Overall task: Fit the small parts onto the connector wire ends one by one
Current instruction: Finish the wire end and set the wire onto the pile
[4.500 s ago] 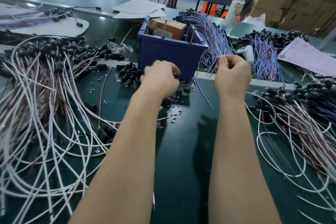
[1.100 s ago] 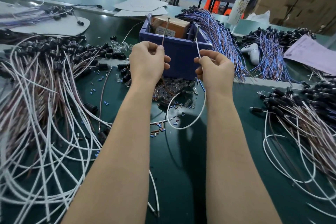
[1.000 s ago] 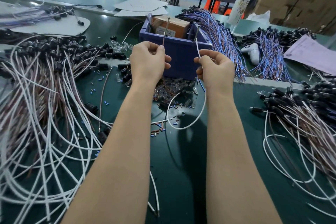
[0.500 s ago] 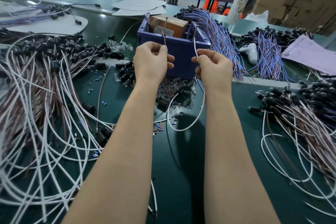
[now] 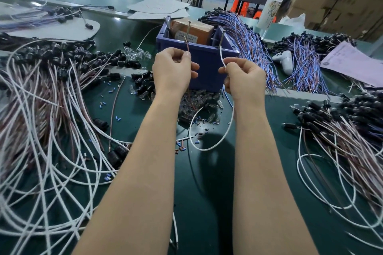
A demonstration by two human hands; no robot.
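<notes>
Your left hand (image 5: 173, 69) is raised in front of the blue bin (image 5: 204, 62), fingers curled in, thumb and forefinger pinching a thin brown wire end (image 5: 187, 46) that sticks up above the knuckles. Your right hand (image 5: 243, 79) sits level with it and just apart, closed the same way on a white wire end (image 5: 221, 56) that rises from the pinch. Below your right wrist the white wire (image 5: 215, 144) drops, loops over the green table (image 5: 207, 203) and curves back up toward the left hand. Whether a small part already sits on either tip is too fine to tell.

The small parts (image 5: 199, 105), clear and dark pieces, lie heaped on the table at the foot of the bin, under and between your wrists, with blue and red bits scattered around. A tangle of white and brown connector wires (image 5: 47, 130) covers the table to your left; another bundle (image 5: 342, 141) with black connectors fans out to your right.
</notes>
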